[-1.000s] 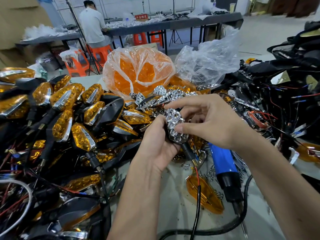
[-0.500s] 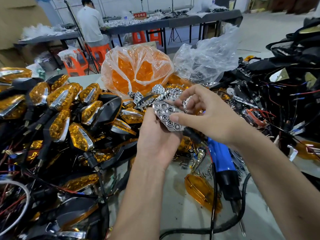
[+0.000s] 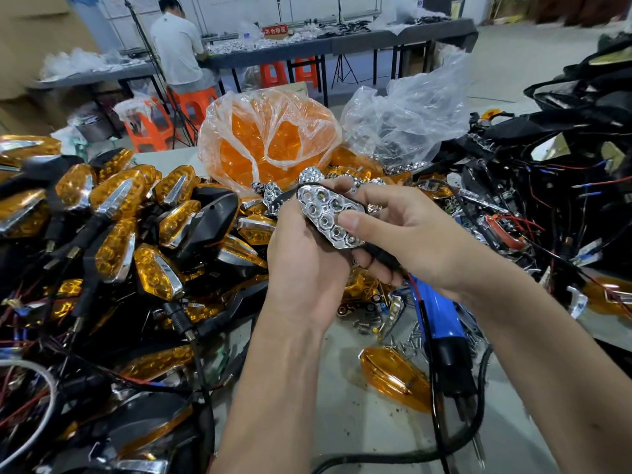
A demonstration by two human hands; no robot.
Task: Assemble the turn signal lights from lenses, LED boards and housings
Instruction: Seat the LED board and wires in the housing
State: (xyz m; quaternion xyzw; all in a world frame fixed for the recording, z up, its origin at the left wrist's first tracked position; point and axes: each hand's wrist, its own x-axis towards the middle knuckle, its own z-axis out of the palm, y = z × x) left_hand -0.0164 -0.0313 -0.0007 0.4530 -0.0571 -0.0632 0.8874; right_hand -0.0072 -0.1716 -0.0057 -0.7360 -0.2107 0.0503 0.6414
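A red sign with white Chinese characters is standing on the far bench at 12 o'clock; I am finding them too blurred to read, and I am seeing no other writing. I am holding the chrome reflector with its honeycomb cups facing up, between both hands at the middle of my view. My left hand is curling round it from 7 o'clock, fingers under its black housing. My right hand is coming in from 3 o'clock, its thumb pressing on the cups, its fingers wrapping behind. Finished orange lights are piling up at 9 o'clock. A blue screwdriver and a loose orange lens are lying at 5 o'clock.
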